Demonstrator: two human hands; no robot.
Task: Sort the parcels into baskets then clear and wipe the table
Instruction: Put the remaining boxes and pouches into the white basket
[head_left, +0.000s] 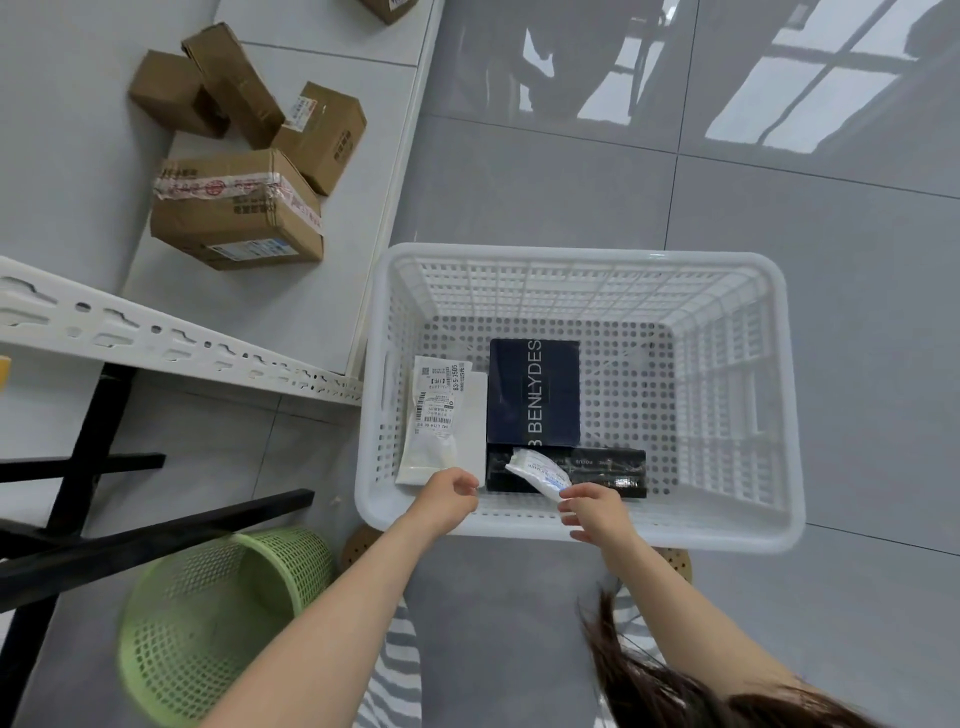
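A white plastic basket (727, 270) stands on the grey floor. Inside lie a white parcel with labels (434, 415), a dark blue box (535, 389) and a black parcel (608, 470) along the near wall. My left hand (449, 496) hovers over the basket's near rim, fingers loosely curled, holding nothing. My right hand (592, 509) pinches the corner of a small white label-covered packet (535, 470) that rests on the black parcel.
Several brown cardboard boxes (236, 208) lie on a pale surface at upper left. A white perforated shelf rail (156, 332) and black frame bars (156, 535) cross the left side. A green mesh bin (208, 623) stands at lower left.
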